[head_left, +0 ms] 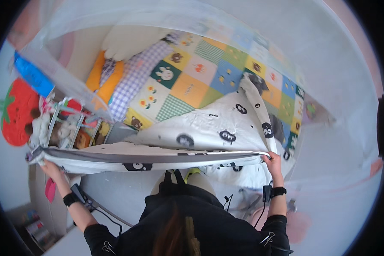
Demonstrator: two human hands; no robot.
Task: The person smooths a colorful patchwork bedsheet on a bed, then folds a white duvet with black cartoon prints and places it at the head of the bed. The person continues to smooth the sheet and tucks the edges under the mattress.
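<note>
A white quilt (213, 115) with black cartoon figures and a grey border is stretched taut between my hands in front of my waist. My left hand (52, 170) is closed on its bunched corner at the far left. On the right, my right hand (274, 164) grips the other end of the same edge, fingers wrapped round the cloth. Beyond the stretched edge, the rest of the quilt slopes up over the bed and lies in loose folds. A colourful patchwork sheet (190, 91) covers the bed under it.
A sheer white bed net (324, 81) curves round the bed. At the bed's left lie a purple checked pillow (134, 81) and an orange item (99, 77). A rack of soft toys (66, 130) stands at left, beside a red strawberry-shaped cushion (18, 113).
</note>
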